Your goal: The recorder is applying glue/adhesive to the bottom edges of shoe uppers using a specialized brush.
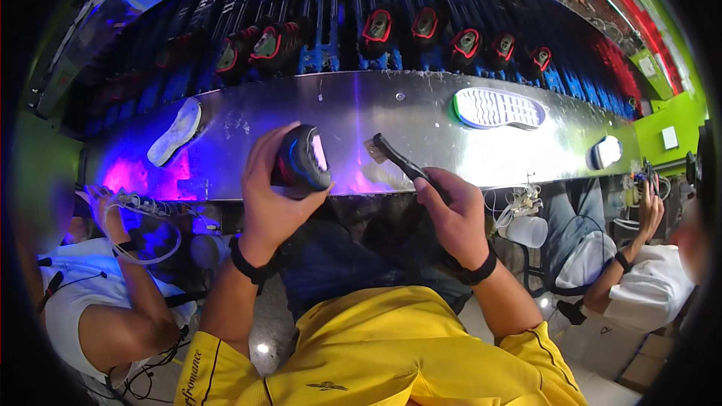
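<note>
My left hand (272, 197) grips a dark shoe (302, 158) with red and blue trim, holding it just above the near edge of a shiny metal bench (353, 116). My right hand (450, 210) holds a black-handled brush (397, 159), its bristled head pointing up and left toward the shoe, a short gap away from it. Both wrists wear black bands.
Two white soles lie on the bench, one at the left (175, 132) and one at the right (498, 108). Behind the bench, a blue conveyor rack (331, 22) carries several dark shoes. One person sits at my left (98, 308), another at my right (639, 278).
</note>
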